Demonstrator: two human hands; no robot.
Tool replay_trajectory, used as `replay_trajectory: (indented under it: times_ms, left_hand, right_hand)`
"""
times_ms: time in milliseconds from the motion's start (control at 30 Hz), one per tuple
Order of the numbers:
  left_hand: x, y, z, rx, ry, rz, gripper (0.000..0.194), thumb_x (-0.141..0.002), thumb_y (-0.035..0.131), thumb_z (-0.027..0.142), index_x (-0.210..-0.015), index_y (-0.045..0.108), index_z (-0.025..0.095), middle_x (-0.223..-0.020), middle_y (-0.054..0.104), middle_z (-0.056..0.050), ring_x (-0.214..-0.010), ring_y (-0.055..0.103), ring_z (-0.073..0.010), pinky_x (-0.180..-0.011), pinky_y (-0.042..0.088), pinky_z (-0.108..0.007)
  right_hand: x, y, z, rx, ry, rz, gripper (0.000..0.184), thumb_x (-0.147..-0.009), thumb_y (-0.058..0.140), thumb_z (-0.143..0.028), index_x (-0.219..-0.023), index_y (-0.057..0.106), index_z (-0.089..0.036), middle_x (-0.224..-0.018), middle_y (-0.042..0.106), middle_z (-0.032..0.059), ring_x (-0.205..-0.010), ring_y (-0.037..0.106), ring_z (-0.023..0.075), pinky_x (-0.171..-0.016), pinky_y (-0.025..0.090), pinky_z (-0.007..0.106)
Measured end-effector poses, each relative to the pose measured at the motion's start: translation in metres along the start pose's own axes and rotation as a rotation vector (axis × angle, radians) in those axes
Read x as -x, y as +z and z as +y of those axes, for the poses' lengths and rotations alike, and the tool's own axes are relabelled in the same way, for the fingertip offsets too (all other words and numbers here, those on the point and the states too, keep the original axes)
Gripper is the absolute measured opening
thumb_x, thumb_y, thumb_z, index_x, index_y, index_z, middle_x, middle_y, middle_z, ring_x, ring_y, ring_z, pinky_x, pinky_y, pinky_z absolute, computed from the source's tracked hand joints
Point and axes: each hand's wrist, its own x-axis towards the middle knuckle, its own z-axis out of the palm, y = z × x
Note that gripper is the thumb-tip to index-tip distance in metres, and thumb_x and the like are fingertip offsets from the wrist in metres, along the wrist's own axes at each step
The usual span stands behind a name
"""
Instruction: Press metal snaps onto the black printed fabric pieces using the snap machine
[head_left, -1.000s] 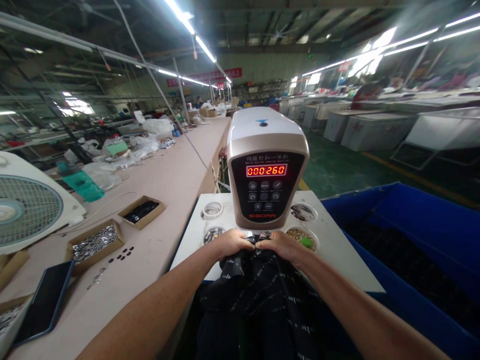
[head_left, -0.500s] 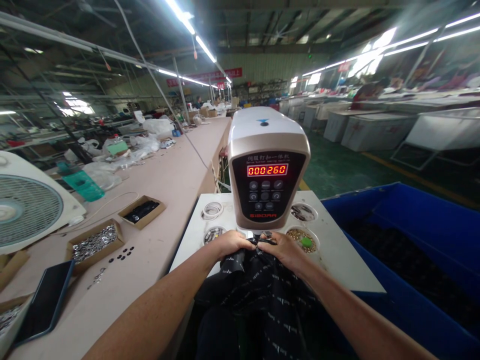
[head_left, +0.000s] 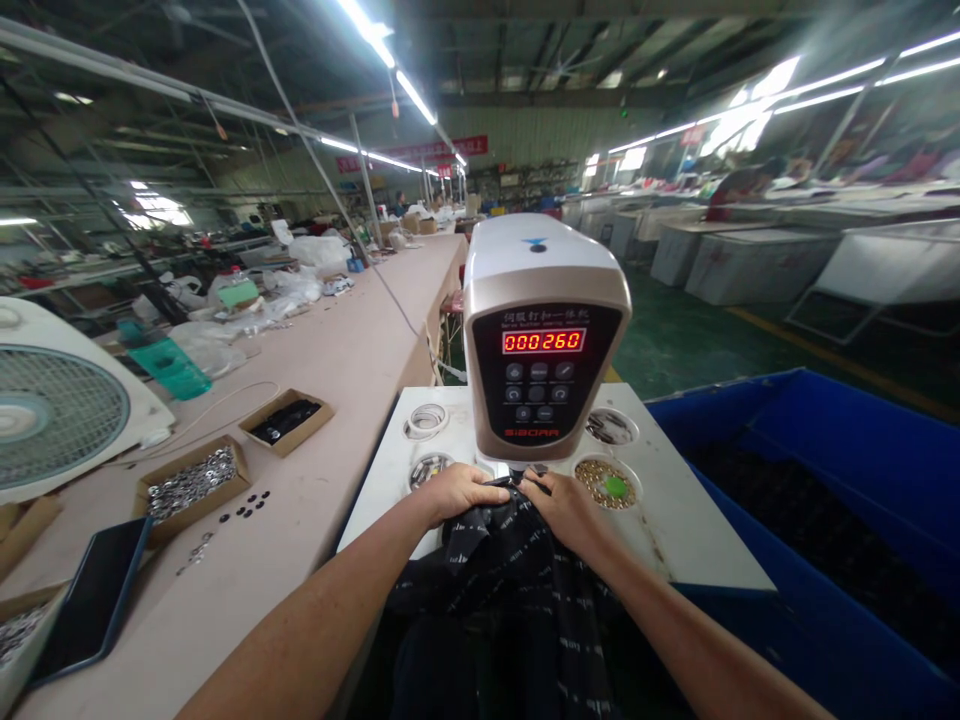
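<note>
A black garment with white lettering (head_left: pixel 499 545) hangs from both hands toward my lap. My left hand (head_left: pixel 463 490) pinches its upper edge, thumb pointing right. Close beside it, my right hand (head_left: pixel 556 500) grips the same edge with bent fingers. Both hands are at the foot of a white and bronze button-fastening machine (head_left: pixel 546 290), whose red display reads 000260. The machine's working point is largely hidden behind the fingers. To the right of my right hand, a round well of small brass-coloured parts (head_left: pixel 600 470) holds a green piece; another well with metal parts (head_left: pixel 427 468) lies by my left hand.
On the pinkish table (head_left: pixel 300 500) at left are a box of silver fasteners (head_left: pixel 191 482), a box of black pieces (head_left: pixel 286 420), a phone (head_left: pixel 91 600), a teal bottle (head_left: pixel 166 360) and a fan (head_left: pixel 60 400). A blue bin (head_left: pixel 765 400) with dark cloth stands at right.
The garment has shifted in my hands: its edge is now more spread, and its hanging folds lie differently. My right fingers have regripped slightly. The display is unchanged.
</note>
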Motion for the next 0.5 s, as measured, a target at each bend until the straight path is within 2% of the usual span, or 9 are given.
replay_trajectory:
  times_ms: [133, 333, 500]
  left_hand:
    - [0.004, 0.004, -0.007, 0.026, 0.035, 0.039, 0.044, -0.069, 0.075, 0.055, -0.083, 0.065, 0.015, -0.070, 0.062, 0.001, -0.063, 0.054, -0.0137, -0.064, 0.040, -0.027]
    - [-0.001, 0.017, -0.014, 0.042, 0.083, 0.207, 0.040, -0.071, 0.073, 0.045, -0.094, 0.056, 0.018, -0.074, 0.059, 0.003, -0.064, 0.052, -0.0127, -0.063, 0.039, -0.025]
    - [-0.001, 0.020, -0.013, 0.029, 0.106, 0.239, 0.033, -0.074, 0.072, 0.040, -0.091, 0.055, 0.017, -0.072, 0.057, 0.004, -0.063, 0.050, -0.0121, -0.064, 0.038, -0.025]
  right_hand:
    - [0.001, -0.001, 0.000, 0.088, -0.013, -0.019, 0.033, -0.097, 0.051, -0.041, -0.100, 0.078, -0.023, -0.102, 0.080, 0.0098, -0.103, 0.070, 0.0280, -0.088, 0.046, 0.032]
    - [0.000, -0.003, -0.003, 0.198, 0.019, 0.014, 0.033, -0.098, 0.048, -0.037, -0.107, 0.075, -0.021, -0.103, 0.079, 0.0128, -0.097, 0.071, 0.0286, -0.080, 0.044, 0.032]
    - [-0.001, -0.005, -0.003, 0.232, -0.001, 0.001, 0.035, -0.098, 0.048, -0.037, -0.118, 0.071, -0.021, -0.104, 0.079, 0.0108, -0.096, 0.072, 0.0265, -0.078, 0.043, 0.030]
